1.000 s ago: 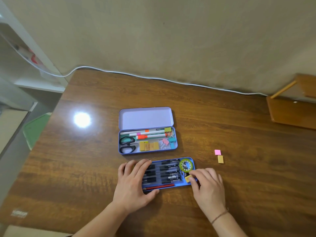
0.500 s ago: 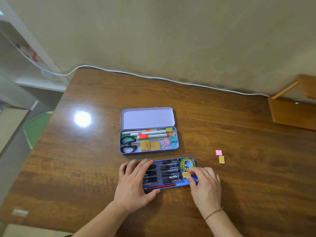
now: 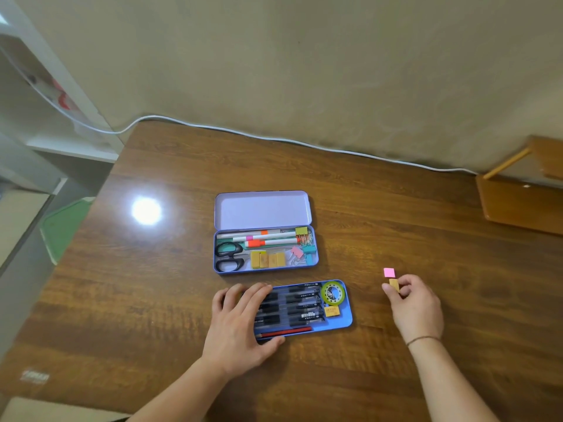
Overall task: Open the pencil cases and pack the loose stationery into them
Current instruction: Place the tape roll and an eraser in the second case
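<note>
Two open tin pencil cases lie on the wooden table. The far purple case holds markers, scissors, yellow erasers and binder clips, with its lid folded back. The near blue case holds black pens, a red pencil, a green tape roll and a yellow eraser. My left hand rests flat on the blue case's left end, thumb at its front edge. To the right, my right hand pinches a loose tan eraser between thumb and fingers. A pink eraser lies just beyond it.
A white cable runs along the table's far edge by the wall. A wooden stand sits at the far right. The table's left edge drops off beside a white shelf.
My right hand left the yellow eraser in the blue case beside the tape roll, moved right and took hold of the tan eraser. My left hand stayed on the case.
</note>
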